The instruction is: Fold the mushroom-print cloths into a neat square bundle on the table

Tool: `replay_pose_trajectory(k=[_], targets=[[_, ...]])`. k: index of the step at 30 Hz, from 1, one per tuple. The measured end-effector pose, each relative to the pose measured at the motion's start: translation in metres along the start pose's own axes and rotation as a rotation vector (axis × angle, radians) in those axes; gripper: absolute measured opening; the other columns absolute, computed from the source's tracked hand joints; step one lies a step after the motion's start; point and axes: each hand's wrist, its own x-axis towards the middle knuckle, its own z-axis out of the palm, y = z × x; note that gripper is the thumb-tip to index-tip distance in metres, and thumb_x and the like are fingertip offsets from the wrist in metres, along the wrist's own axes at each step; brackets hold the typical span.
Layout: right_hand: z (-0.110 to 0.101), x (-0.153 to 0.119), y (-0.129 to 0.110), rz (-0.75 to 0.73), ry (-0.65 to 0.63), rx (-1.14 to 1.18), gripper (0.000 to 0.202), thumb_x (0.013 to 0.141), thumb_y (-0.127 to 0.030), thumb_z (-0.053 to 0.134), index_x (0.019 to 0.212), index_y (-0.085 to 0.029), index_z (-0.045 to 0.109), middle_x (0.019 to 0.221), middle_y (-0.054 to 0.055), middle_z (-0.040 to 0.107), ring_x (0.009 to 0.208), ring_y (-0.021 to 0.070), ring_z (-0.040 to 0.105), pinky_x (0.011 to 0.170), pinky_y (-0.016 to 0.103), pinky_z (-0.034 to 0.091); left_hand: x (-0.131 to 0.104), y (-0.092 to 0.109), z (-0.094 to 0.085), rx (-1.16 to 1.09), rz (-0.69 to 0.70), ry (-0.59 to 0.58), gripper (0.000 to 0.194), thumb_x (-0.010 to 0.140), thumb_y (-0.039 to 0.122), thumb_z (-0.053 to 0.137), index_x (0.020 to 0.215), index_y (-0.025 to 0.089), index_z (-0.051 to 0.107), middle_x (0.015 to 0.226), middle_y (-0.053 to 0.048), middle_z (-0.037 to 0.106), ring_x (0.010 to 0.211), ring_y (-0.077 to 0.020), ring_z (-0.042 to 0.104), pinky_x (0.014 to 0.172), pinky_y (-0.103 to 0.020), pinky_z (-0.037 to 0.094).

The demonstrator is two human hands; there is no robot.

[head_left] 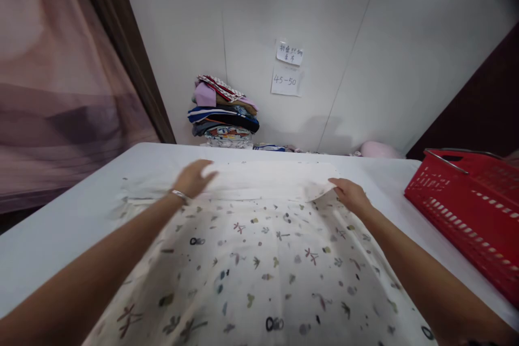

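Observation:
A white cloth (275, 259) printed with small plants, birds and other motifs lies spread over the white table and reaches down to the near edge of the view. Its far edge is turned over into a plain white band. My left hand (194, 177) is at the left part of this band, fingers apart and slightly blurred, holding nothing. At the band's right end, my right hand (352, 194) pinches a corner of the cloth, which is lifted a little.
On the right of the white table (77, 221) stands a red basket (466, 211) with a metal handle. Folded fabrics (225, 111) are piled against the wall at the back. A pink curtain (65, 97) hangs at the left.

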Motion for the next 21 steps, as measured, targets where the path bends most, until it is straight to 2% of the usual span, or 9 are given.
replay_pose_trajectory(k=[3, 5, 7, 9, 11, 14, 16, 19, 21], targets=[[-0.026, -0.016, -0.061, -0.203, -0.192, 0.039, 0.034, 0.084, -0.021, 0.042, 0.113, -0.025, 0.061, 0.113, 0.005, 0.065, 0.099, 0.0221, 0.060, 0.082, 0.034, 0.045, -0.028, 0.081, 0.037, -0.100, 0.317, -0.165, 0.056, 0.076, 0.050, 0.059, 0.122, 0.019, 0.052, 0.125, -0.010, 0.056, 0.116, -0.0266, 0.050, 0.101, -0.045, 0.037], [-0.037, -0.031, -0.093, -0.307, -0.278, 0.104, 0.028, 0.083, -0.020, 0.045, 0.105, -0.024, 0.062, 0.106, 0.004, 0.067, 0.093, 0.0199, 0.061, 0.077, 0.029, 0.044, -0.052, 0.139, 0.067, -0.218, 0.425, -0.197, 0.065, 0.074, 0.041, 0.063, 0.131, 0.020, 0.043, 0.134, -0.011, 0.049, 0.123, -0.0262, 0.044, 0.103, -0.044, 0.035], [-0.045, -0.046, -0.110, -0.327, -0.322, 0.169, 0.025, 0.082, -0.020, 0.047, 0.103, -0.023, 0.060, 0.100, 0.003, 0.067, 0.087, 0.0179, 0.061, 0.072, 0.026, 0.041, -0.072, 0.183, 0.092, -0.329, 0.421, -0.239, 0.066, 0.072, 0.027, 0.062, 0.134, 0.018, 0.039, 0.133, -0.011, 0.049, 0.121, -0.0243, 0.045, 0.101, -0.040, 0.037], [-0.048, -0.059, -0.107, -0.269, -0.350, 0.192, 0.023, 0.081, -0.018, 0.047, 0.101, -0.022, 0.058, 0.095, 0.002, 0.067, 0.081, 0.0163, 0.060, 0.068, 0.024, 0.038, -0.081, 0.207, 0.106, -0.401, 0.299, -0.302, 0.055, 0.075, 0.016, 0.051, 0.129, 0.019, 0.045, 0.117, -0.007, 0.061, 0.104, -0.0202, 0.057, 0.091, -0.036, 0.045], [-0.050, -0.071, -0.090, -0.178, -0.375, 0.155, 0.022, 0.078, -0.013, 0.046, 0.094, -0.021, 0.058, 0.090, 0.003, 0.067, 0.078, 0.0160, 0.058, 0.065, 0.024, 0.037, -0.081, 0.213, 0.108, -0.414, 0.175, -0.356, 0.044, 0.076, 0.012, 0.044, 0.118, 0.020, 0.055, 0.097, -0.003, 0.068, 0.088, -0.0178, 0.062, 0.081, -0.032, 0.048], [-0.050, -0.087, -0.052, -0.038, -0.388, 0.162, 0.021, 0.077, -0.011, 0.042, 0.082, -0.020, 0.060, 0.086, 0.004, 0.066, 0.078, 0.0168, 0.058, 0.067, 0.026, 0.038, -0.072, 0.202, 0.098, -0.374, 0.072, -0.382, 0.033, 0.079, 0.014, 0.041, 0.102, 0.021, 0.064, 0.084, -0.001, 0.069, 0.081, -0.0168, 0.062, 0.076, -0.028, 0.046], [-0.046, -0.094, -0.029, 0.037, -0.394, 0.372, 0.021, 0.080, -0.015, 0.041, 0.082, -0.020, 0.061, 0.085, 0.004, 0.066, 0.079, 0.0165, 0.059, 0.070, 0.027, 0.041, -0.068, 0.192, 0.091, -0.328, 0.031, -0.420, 0.031, 0.080, 0.017, 0.040, 0.097, 0.022, 0.066, 0.082, 0.000, 0.069, 0.080, -0.0164, 0.062, 0.074, -0.026, 0.046], [-0.034, -0.094, -0.006, 0.093, -0.403, 0.768, 0.022, 0.083, -0.026, 0.042, 0.090, -0.019, 0.061, 0.088, 0.003, 0.067, 0.084, 0.0162, 0.061, 0.073, 0.028, 0.046, -0.071, 0.187, 0.090, -0.191, 0.006, -0.551, 0.029, 0.081, 0.019, 0.041, 0.093, 0.023, 0.067, 0.085, -0.001, 0.069, 0.083, -0.0174, 0.062, 0.073, -0.027, 0.045], [-0.020, -0.084, 0.008, 0.131, -0.346, 0.807, 0.024, 0.082, -0.030, 0.045, 0.096, -0.019, 0.061, 0.094, 0.004, 0.067, 0.088, 0.0170, 0.061, 0.077, 0.029, 0.047, -0.077, 0.190, 0.096, -0.054, 0.045, -0.624, 0.029, 0.078, 0.019, 0.043, 0.096, 0.022, 0.066, 0.098, -0.004, 0.067, 0.091, -0.0197, 0.061, 0.078, -0.031, 0.045]])
